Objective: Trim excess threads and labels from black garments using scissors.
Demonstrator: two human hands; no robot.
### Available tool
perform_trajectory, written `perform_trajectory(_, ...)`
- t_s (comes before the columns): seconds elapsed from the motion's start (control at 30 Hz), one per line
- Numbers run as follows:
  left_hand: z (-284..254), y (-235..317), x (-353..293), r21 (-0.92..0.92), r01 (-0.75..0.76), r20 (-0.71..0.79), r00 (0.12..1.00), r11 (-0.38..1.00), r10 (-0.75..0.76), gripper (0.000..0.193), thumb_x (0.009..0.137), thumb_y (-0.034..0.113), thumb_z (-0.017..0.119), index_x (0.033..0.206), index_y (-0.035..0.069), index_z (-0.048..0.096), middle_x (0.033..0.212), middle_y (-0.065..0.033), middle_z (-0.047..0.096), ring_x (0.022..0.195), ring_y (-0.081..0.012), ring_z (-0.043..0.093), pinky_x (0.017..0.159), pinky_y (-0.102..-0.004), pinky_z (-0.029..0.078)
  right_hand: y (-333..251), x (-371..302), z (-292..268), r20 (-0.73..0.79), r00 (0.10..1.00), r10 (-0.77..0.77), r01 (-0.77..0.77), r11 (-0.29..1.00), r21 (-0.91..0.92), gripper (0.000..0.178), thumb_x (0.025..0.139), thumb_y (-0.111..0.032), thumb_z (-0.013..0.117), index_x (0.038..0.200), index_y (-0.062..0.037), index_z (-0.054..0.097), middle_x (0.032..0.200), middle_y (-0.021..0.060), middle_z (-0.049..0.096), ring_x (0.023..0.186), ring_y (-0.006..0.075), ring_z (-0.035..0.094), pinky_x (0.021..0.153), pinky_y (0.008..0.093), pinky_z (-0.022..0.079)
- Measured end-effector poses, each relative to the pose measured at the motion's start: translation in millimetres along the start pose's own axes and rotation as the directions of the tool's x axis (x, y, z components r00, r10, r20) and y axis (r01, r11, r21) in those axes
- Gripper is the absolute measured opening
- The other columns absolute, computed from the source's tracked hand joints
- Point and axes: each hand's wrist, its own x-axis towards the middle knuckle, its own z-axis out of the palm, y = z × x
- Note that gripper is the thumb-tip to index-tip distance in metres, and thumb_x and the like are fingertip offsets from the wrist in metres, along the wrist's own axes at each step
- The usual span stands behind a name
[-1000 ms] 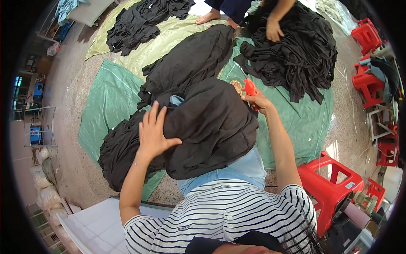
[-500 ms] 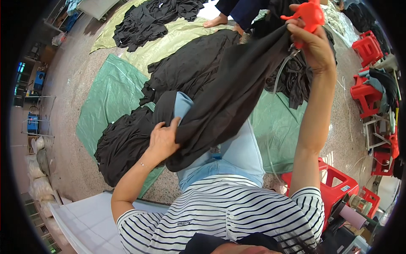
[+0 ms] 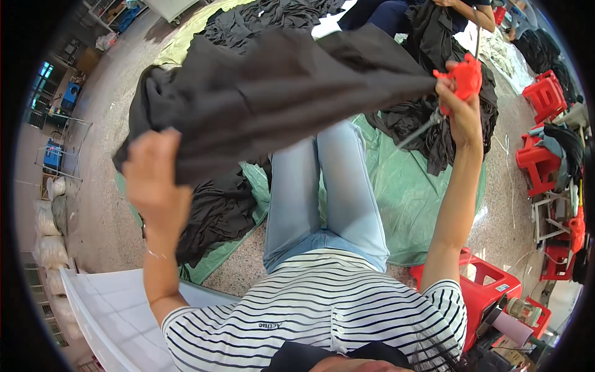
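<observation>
One closed hand [image 3: 463,118], the right, holds a red tool [image 3: 466,77] and, seemingly, cloth [image 3: 279,93].

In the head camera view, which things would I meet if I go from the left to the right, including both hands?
Blue boxes, left hand, light blue jeans, right hand holding a red tool, red stools near the right edge.

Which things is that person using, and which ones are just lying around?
In use:
red handheld tool and its grey hose, in the right hand
black cloth, stretched between that and the blurred left hand
probably the dark cloth pile too

Seemingly just lying about:
red stool
pink roll
blue box, far left
</observation>
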Motion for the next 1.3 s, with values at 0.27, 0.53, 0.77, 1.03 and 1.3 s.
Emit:
perform_trajectory(0.27,46.3,87.9,-124.2,-0.594,0.551,0.742,0.092,0.586,0.664,0.032,0.081,0.016,0.072,0.111,0.008,0.061,0.096,-0.0115,0.066,0.091,-0.0314,0.064,0.078,-0.0407,0.051,190.3,-156.2,-121.6,-0.277,0.913,0.299,-0.407,0.675,-0.615,0.042,0.076,0.004,0.068,0.116,-0.0029,0.058,0.084,-0.0007,0.059,0.069,0.0096,0.057,0.064,0.0260,0.047)
perform_trajectory(0.53,149.6,137.0,-53.7,-0.706,0.346,0.362,0.926,0.618,-0.106,0.022,0.082,0.014,0.070,0.101,0.003,0.064,0.102,-0.0124,0.062,0.096,-0.0319,0.059,0.082,-0.0399,0.048,102.4,-239.5,-46.9,-0.347,0.791,0.504,-0.611,0.627,-0.484,0.043,0.086,-0.011,0.070,0.127,-0.0071,0.059,0.082,0.0032,0.064,0.071,0.0117,0.061,0.067,0.0287,0.049)
perform_trajectory(0.77,166.3,171.4,-55.2,-0.836,0.219,0.250,0.968,0.503,-0.007,0.016,0.074,0.005,0.074,0.087,0.005,0.065,0.095,-0.0063,0.062,0.090,-0.0276,0.057,0.077,-0.0374,0.048,82.9,-180.2,-2.4,-0.231,0.951,0.204,-0.286,0.863,-0.416,0.056,0.082,-0.005,0.075,0.134,-0.0083,0.054,0.118,0.0102,0.065,0.108,0.0150,0.059,0.095,0.0290,0.045)
perform_trajectory(1.03,157.1,203.5,-44.2,-0.927,0.199,0.214,0.977,0.318,0.014,0.014,0.074,0.004,0.074,0.085,0.008,0.066,0.085,-0.0060,0.063,0.080,-0.0271,0.060,0.071,-0.0371,0.046,95.5,-122.2,32.0,0.334,0.914,0.232,-0.109,0.931,-0.349,0.074,0.074,0.017,0.065,0.140,-0.0113,0.046,0.130,0.0038,0.057,0.115,0.0126,0.056,0.084,0.0216,0.047)
perform_trajectory(1.3,134.1,234.9,-30.1,-0.981,0.194,0.193,0.978,-0.010,0.074,0.018,0.072,0.002,0.075,0.086,0.007,0.066,0.081,-0.0045,0.063,0.077,-0.0241,0.060,0.071,-0.0348,0.044,70.4,-147.3,31.7,0.169,0.963,0.212,-0.231,0.968,0.100,0.068,0.078,0.018,0.057,0.139,-0.0080,0.046,0.118,0.0081,0.065,0.112,0.0143,0.059,0.088,0.0219,0.045)
